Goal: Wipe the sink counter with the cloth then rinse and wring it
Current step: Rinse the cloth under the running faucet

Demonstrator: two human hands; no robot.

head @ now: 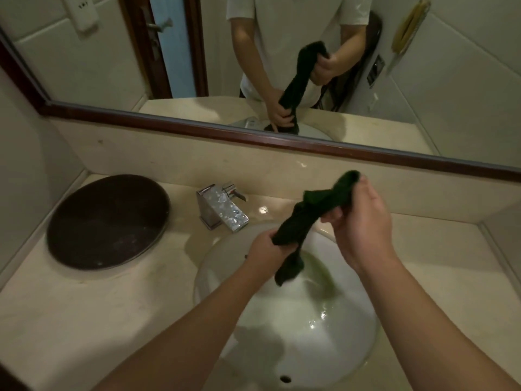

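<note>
At the centre of the frame, the left hand [266, 244] and the right hand [362, 221] both grip a twisted dark cloth [307, 218] above the white sink [296, 320]. Its lower end hangs into the sink. The tap [222, 207] stands left of the cloth, and a dark round tray [108, 221] lies on the surface [70, 306] at the left.

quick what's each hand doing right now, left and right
Left hand: closed around the lower part of the dark green cloth, over the sink.
Right hand: closed on the cloth's upper end.

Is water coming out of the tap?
No, the faucet shows no stream, while both hands twist the cloth over the sink.
</note>
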